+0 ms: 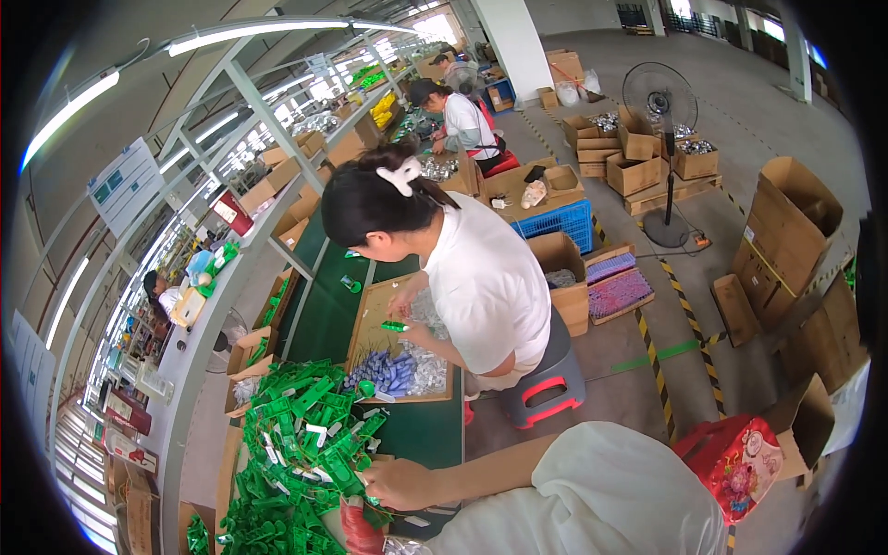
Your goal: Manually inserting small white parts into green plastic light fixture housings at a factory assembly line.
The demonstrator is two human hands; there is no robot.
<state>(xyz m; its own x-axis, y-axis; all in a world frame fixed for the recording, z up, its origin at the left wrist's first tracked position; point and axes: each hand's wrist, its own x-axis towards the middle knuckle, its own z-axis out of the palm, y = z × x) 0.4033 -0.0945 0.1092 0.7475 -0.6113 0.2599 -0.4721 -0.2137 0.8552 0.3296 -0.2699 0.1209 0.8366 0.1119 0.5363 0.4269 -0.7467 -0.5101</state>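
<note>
My right hand [400, 484] reaches in from the lower right, its forearm coming out of a loose white sleeve. The fingers are closed at the near right edge of a heap of green plastic parts [314, 407], many with white tabs and thin wires. What they pinch is hidden among the parts. Just below it, a reddish, wrapped-looking shape [361, 529] stands at the lower edge. Whether this is my left hand in a covering or a red bundle, I cannot tell; no fingers show clearly. A shiny clear bag [405, 546] lies beside it.
A co-worker in white [486, 277] sits ahead, holding a green part [395, 326] over a carton tray of blue-purple pieces [381, 372] and clear ones. The green bench [421, 437] runs away past a metal rack. A red bag [735, 462], open cartons and a floor fan [659, 102] stand right.
</note>
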